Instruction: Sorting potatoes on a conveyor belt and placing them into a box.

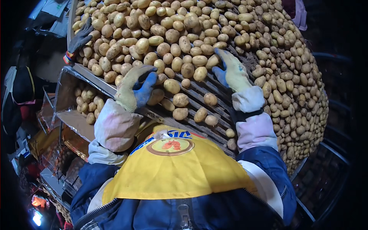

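Note:
Both my hands wear pale work gloves with blue-coated palms and fingers. My left hand is over the near left of the potato heap, thumb and fingers apart with a dark gap between them. Its fingertips are close to several potatoes. To the right, my right hand has its fingers and thumb spread beside a potato, which it appears to touch without closing around it. Between my hands, loose potatoes lie on a slatted sorting table. Dark soil clings to the slats beyond my right hand.
Another person's dark-gloved hand rests at the table's left edge. A cardboard box holding potatoes stands below that edge. A dense bank of potatoes covers the right side. My yellow apron meets the near edge.

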A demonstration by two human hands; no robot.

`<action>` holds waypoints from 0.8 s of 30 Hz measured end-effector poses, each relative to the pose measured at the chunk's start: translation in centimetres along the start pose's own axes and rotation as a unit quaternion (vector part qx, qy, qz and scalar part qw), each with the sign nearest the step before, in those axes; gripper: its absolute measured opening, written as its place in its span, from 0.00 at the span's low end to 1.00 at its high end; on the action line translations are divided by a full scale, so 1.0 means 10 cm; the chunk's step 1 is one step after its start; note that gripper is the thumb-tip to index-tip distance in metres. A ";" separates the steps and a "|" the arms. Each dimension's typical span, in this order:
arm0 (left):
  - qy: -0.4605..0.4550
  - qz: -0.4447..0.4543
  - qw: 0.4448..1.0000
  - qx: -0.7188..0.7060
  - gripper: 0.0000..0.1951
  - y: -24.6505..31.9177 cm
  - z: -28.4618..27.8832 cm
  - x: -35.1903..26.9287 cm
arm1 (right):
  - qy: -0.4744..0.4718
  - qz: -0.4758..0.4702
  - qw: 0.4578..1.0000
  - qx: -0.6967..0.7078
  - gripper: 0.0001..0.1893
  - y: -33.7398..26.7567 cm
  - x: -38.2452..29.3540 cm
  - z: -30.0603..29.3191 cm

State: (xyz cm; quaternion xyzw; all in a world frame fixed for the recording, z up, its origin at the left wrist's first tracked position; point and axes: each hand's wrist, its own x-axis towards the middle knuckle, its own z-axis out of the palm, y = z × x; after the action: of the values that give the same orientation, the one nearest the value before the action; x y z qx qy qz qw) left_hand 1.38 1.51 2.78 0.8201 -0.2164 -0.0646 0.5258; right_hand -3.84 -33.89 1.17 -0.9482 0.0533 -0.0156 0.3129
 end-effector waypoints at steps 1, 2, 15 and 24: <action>0.000 -0.005 1.000 -0.007 0.13 0.01 0.01 -0.01 | 0.004 0.000 0.995 0.101 0.33 -0.02 -0.01 0.01; 0.000 -0.010 1.000 -0.014 0.13 0.02 0.02 -0.03 | 0.013 0.038 0.995 0.094 0.33 -0.03 -0.07 -0.07; -0.168 -0.258 0.921 -0.239 0.19 0.34 0.18 -0.05 | -0.044 0.051 0.970 -0.233 0.18 -0.03 -0.21 0.20; -0.220 -0.424 0.563 -0.675 0.30 0.15 0.59 0.05 | -0.094 0.245 0.810 0.524 0.23 -0.73 -0.48 -0.20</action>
State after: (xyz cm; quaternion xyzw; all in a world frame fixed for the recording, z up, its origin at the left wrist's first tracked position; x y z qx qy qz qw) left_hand -0.58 -4.10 1.58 0.1846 0.1534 -0.5855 0.7743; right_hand -8.05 -28.73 7.12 -0.5929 0.2380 0.1253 0.7590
